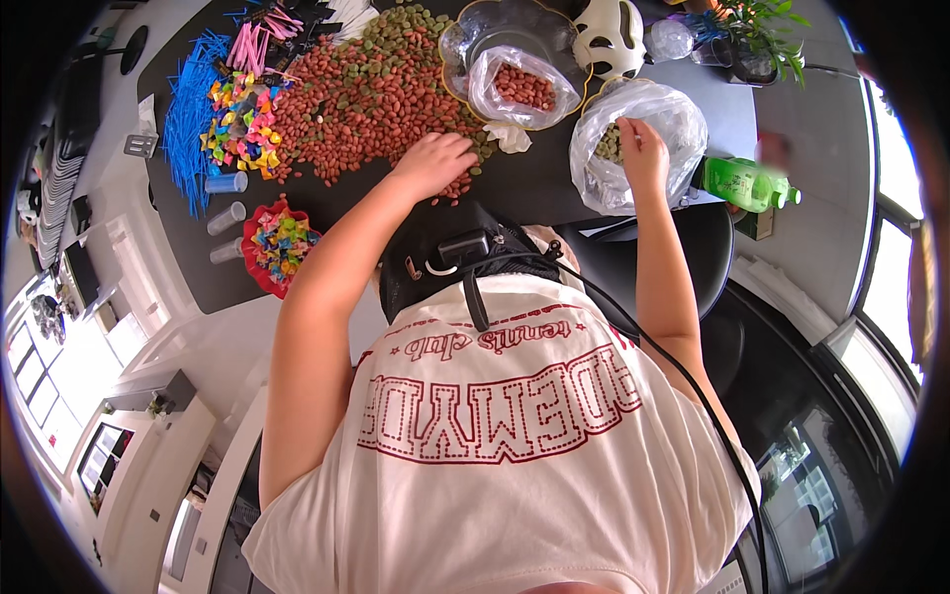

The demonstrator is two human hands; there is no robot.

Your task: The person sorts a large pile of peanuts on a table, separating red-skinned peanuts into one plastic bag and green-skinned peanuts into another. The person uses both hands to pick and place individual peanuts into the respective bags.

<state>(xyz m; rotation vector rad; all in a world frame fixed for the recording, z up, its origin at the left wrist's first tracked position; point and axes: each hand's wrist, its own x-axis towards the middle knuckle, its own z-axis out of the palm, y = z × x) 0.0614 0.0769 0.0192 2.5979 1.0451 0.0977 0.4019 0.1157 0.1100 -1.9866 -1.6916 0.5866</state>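
Observation:
My left hand (436, 162) lies palm down at the near edge of a heap of red-skinned peanuts (356, 104). Its fingertips touch the peanuts, and whatever is under them is hidden. Green flat beans (404, 30) are mixed in along the heap's far side. My right hand (644, 157) is over the mouth of a clear plastic bag (679, 126), its fingertips drawn together. Pale green beans (610, 145) show inside this bag, beside the fingers. Whether the right fingers pinch anything is too small to tell. Crumpled white tissue (508, 138) sits between the two hands.
A gold-rimmed glass bowl (458, 48) holds a bag of peanuts (523, 87). Wrapped candies (245, 126), blue sticks (189, 119) and a red candy dish (256, 256) are at left. Green bottles (742, 184), a white helmet (612, 37) and a plant (764, 37) are at right.

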